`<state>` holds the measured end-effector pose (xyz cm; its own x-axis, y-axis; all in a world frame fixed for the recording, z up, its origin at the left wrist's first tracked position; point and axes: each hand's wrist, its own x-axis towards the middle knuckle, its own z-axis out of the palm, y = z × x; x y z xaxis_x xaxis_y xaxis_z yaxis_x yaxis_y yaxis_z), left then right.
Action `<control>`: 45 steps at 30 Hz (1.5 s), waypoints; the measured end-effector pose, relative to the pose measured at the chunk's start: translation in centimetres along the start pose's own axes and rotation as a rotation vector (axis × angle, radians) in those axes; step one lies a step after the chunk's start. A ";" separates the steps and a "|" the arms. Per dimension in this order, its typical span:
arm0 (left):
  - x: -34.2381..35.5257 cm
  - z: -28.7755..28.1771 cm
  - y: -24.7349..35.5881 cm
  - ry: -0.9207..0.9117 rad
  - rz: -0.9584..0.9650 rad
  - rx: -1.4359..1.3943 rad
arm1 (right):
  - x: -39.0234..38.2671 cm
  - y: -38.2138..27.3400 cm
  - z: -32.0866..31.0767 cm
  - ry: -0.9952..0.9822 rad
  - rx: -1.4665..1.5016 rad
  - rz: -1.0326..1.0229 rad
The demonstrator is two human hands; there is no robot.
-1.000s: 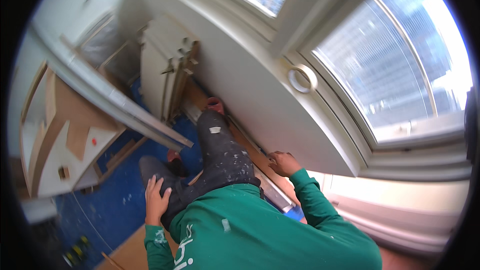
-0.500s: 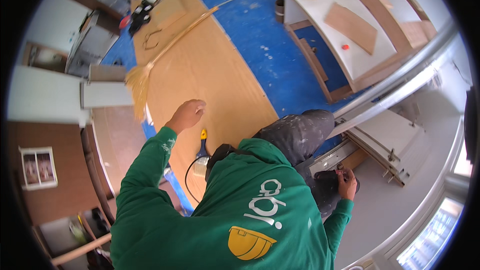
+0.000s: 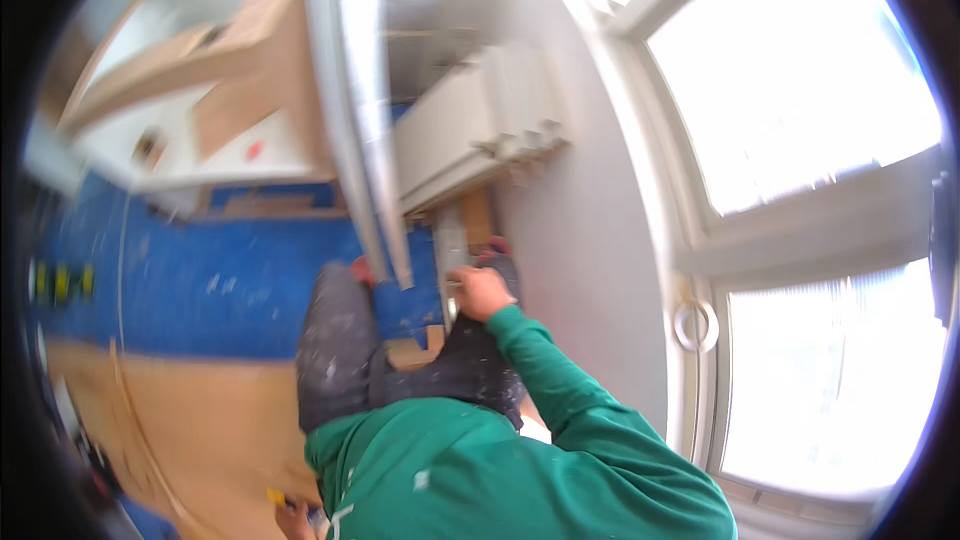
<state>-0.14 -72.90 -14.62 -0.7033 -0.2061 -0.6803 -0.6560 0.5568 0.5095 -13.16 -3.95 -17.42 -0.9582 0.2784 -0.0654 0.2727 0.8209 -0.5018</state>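
At the lower edge, partly cut off, my left hand (image 3: 294,520) is closed round a paintbrush (image 3: 276,496). The brush's yellow handle tip sticks out past the fingers; its bristles are hard to see. My right hand (image 3: 480,292) is in front of my right knee, fingers curled together. Blur hides whatever may be in them. Below that hand my dark, paint-flecked trousers (image 3: 340,350) show, with reddish shoes (image 3: 362,270) beyond. I am seated on or beside a light wooden board (image 3: 230,410).
A long metal profile (image 3: 350,120) slants down close ahead of my knees. White radiator-like panels (image 3: 450,145) lean by the wall on the right, near a bright window (image 3: 800,370). A wooden-edged white cabinet (image 3: 180,155) lies on the blue-covered floor (image 3: 220,270). A broom handle (image 3: 135,405) crosses the board.
My view has swung right toward the window. My left hand, empty and above the board before, has come down to the paintbrush and closed on it. The right hand stays by the knee.
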 end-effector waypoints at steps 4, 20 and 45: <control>1.3 -6.6 9.6 -0.008 0.280 0.040 | -1.7 1.2 -1.0 -0.096 0.060 0.082; -13.0 36.2 69.1 -1.227 1.562 0.004 | 10.5 4.5 8.4 -0.526 0.161 0.265; -3.3 59.6 90.5 -1.423 1.409 -0.243 | 13.0 3.7 4.1 -0.386 0.369 0.028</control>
<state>-40.82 26.14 2.30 -0.0631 0.9183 0.3907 -0.0492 -0.3939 0.9178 -24.99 0.70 -23.69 -0.9320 0.0363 -0.3606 0.3166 0.5662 -0.7611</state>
